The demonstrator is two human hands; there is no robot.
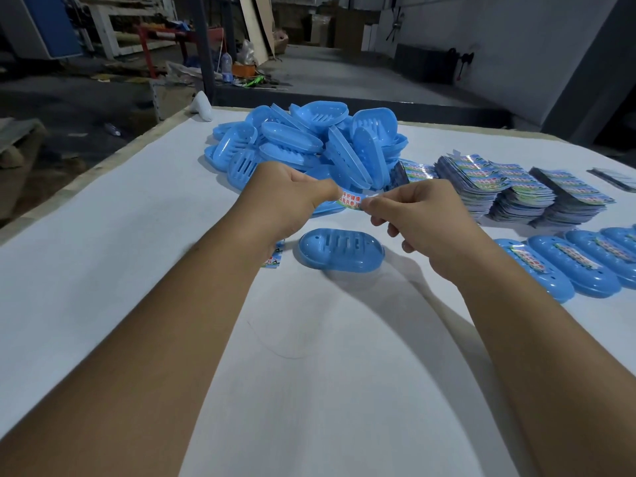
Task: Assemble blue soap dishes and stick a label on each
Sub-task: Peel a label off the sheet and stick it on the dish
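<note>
Overall, a white table (pixel 103 270) is seen to fill most of the view. At its far side a loose heap of blue dish parts (pixel 306 142) is piled, with stacks of printed labels (pixel 516 191) set just to the right of it. Along the right edge a row of finished soap dishes (pixel 568 266) is laid side by side, each carrying a label on top. An assembled blue soap dish (pixel 340 249) is placed flat on the table, below and between the two hands, touched by neither. The left hand (pixel 289 197) and the right hand (pixel 420 215) are raised above it, and a single label (pixel 351 200) is pinched between them, one end in the curled fingers of each. A small printed slip (pixel 274 258) is partly hidden beneath the left wrist.
</note>
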